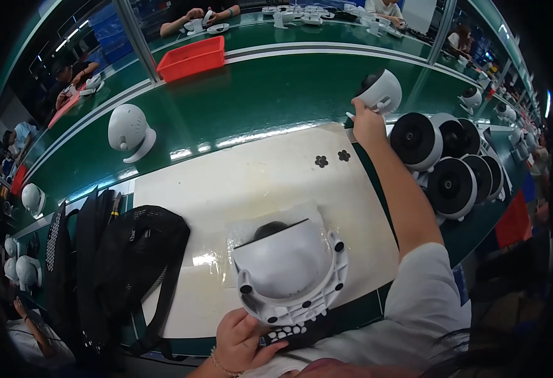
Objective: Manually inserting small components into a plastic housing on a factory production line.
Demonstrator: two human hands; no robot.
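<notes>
My right hand (369, 126) reaches far forward and grips a white rounded device (389, 88) with a dark dome, above the green bench. In front of me, a similar white device (282, 258) lies tilted on a clear bubble-wrap pad (231, 249). Its curved stand (336, 271), with several black round pads, faces me. Close to the bench's near edge, my left hand (242, 340) is curled just below that stand. Its thumb and fingers close around the edge of a black sheet (287, 334) with white spots. Whether its fingertips also touch the stand is unclear.
A pale mat (194, 183) covers the bench, with two dark flower-shaped pieces (332, 158) on it. A black bag (138, 252) lies left, more devices (449, 183) pile up right. A white device (128, 132) and a red bin (191, 58) stand beyond; people work across.
</notes>
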